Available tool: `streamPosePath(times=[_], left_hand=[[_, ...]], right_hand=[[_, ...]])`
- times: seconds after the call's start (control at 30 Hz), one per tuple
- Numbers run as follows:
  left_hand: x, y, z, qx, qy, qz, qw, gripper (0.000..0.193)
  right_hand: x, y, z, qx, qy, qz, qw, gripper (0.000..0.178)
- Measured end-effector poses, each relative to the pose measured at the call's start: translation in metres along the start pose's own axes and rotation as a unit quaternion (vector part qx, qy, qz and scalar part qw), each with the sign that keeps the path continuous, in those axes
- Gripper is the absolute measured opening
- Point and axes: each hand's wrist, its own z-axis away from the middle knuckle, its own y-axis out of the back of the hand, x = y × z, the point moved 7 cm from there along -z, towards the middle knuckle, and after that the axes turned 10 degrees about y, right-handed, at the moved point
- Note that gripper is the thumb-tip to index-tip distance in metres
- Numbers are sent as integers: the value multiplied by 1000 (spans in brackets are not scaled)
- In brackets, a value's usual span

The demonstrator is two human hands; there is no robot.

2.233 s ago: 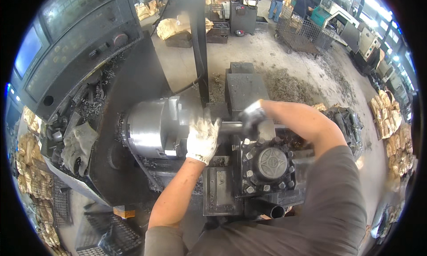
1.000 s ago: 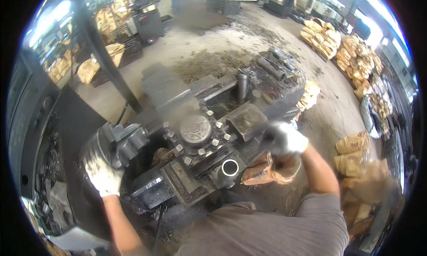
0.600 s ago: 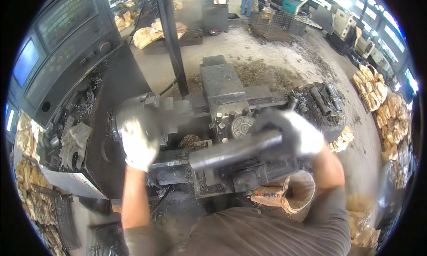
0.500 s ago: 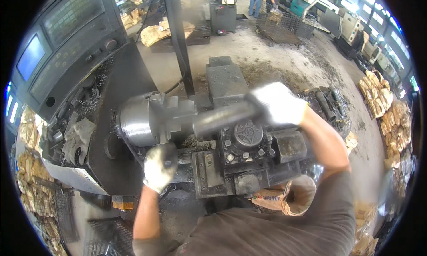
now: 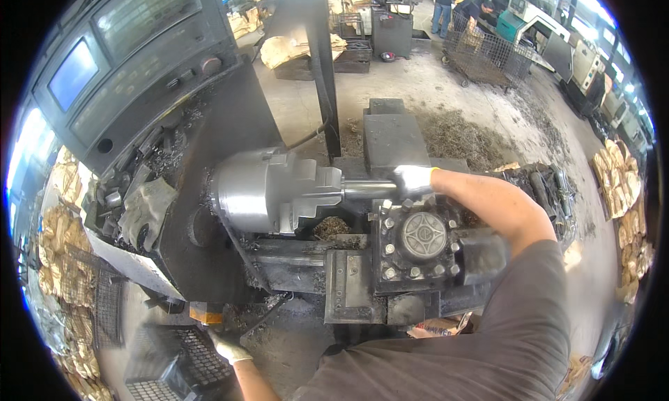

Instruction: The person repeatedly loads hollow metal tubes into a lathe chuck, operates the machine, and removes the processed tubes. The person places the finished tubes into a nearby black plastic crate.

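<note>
My right hand, in a white glove, is wrapped round the outer end of a bright metal bar. That bar lies level, its left end at the stepped jaws of a lathe chuck. Down at the lower left is my gloved left hand, beside a black plastic crate and just below an orange-yellow block on the machine's base. Its fingertips are too indistinct to show what they touch or hold. In front of the bar stands the square tool post, ringed with bolts.
A control panel with a lit screen rises at the left. Metal parts lie on the machine ledge. An upright post stands behind the chuck. Chips litter the floor beyond. Far back are a wire cage cart and two people.
My right hand has brought the bar from a blurred, tilted position to level at the chuck jaws. My left hand has left the chuck's front and dropped toward the crate. The view has shifted.
</note>
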Motion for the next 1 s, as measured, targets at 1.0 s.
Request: streamPosePath(times=[1.0], left_hand=[[131,-357,226,-64,-740,-446,499,42]], right_hand=[[-156,-117,248,471,188,-261,821,33]])
